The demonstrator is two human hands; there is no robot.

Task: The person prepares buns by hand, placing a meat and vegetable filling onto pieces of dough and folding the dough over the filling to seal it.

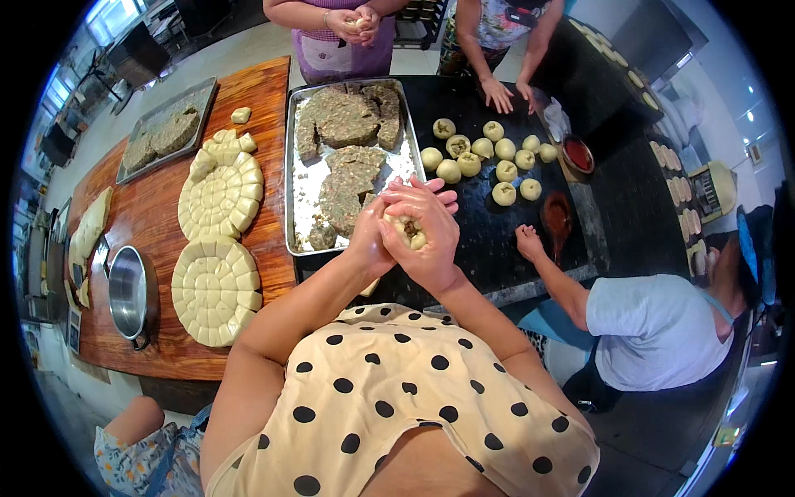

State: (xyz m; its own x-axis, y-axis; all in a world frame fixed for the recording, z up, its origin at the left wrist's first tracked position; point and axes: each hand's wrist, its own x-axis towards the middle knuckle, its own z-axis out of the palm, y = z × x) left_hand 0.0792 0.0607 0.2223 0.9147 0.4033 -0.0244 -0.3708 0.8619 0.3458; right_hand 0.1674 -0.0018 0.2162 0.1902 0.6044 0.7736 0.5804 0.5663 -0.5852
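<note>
My left hand (373, 236) and my right hand (432, 240) are cupped together around a pale dough ball (407, 234), whose open top shows speckled brown filling. Just beyond them lies a metal tray (290, 166) holding large slabs and pieces of speckled filling (348, 120). To the right of my hands, several round filled dough balls (505, 170) sit on a black worktop (497, 240). On the wooden table (145, 215) to my left are two rounds of dough cut into many pieces (214, 290).
A steel bowl (128, 290) and a second tray (199, 89) sit on the wooden table. A red-filled bowl (577, 153) is at the worktop's right. Co-workers stand opposite (348, 41) (497, 50), at my right (654, 331) and lower left (141, 447). Dark shelves (629, 91) hold buns.
</note>
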